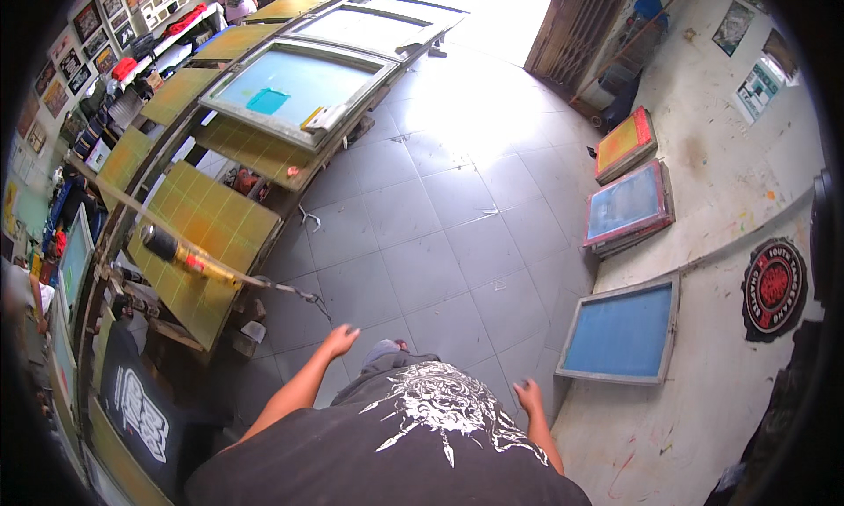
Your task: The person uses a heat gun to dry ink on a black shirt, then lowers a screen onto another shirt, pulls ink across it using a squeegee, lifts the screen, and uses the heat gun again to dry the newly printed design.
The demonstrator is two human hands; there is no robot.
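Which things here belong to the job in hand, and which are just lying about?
Probably the job's:
blue-meshed screen nearest the right hand
screen frame with teal patch
gridded yellow boards
black printed cloth

Probably just about:
white strip on floor
round black-and-red wall emblem
wall pictures

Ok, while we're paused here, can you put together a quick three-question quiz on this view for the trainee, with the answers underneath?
1. Which is nearer the grey-framed blue screen by the right-hand wall: the left hand or the right hand?
2. True or false: the floor is bare wooden planks.
3. The large patch on the blue mesh of the upper-left framed screen is: (A) red, (B) turquoise, (C) black.

Key:
1. The right hand.
2. False; it is grey tile.
3. B.
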